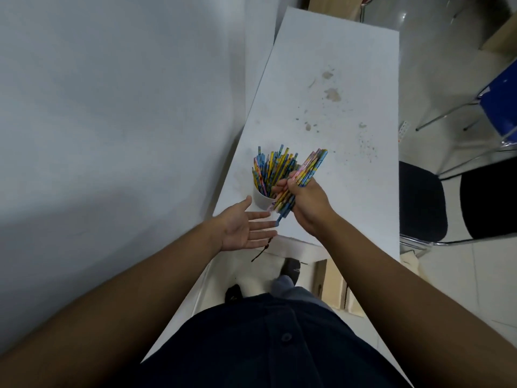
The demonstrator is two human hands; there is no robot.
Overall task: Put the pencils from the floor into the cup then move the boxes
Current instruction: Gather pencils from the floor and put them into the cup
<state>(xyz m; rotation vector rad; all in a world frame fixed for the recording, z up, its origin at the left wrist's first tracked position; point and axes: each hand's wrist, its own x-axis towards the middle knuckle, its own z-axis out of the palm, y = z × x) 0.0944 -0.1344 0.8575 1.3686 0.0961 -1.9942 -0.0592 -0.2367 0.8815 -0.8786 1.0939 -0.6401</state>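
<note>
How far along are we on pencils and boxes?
Done: many pencils already stand in the white cup on the table. In hand: the right hand grips another bundle beside it, left hand open near its lower end. Left: that bundle goes in, then the boxes.

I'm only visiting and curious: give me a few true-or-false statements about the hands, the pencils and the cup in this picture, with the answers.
1. The right hand grips a bundle of pencils. True.
2. The left hand holds a pencil as well. False: it is open, palm up, and holds nothing.
3. The white cup is empty. False: other pencils fill it.
4. The cup stands on the white table. True.
5. A blue chair stands on the floor to the right of the table. True.
</note>
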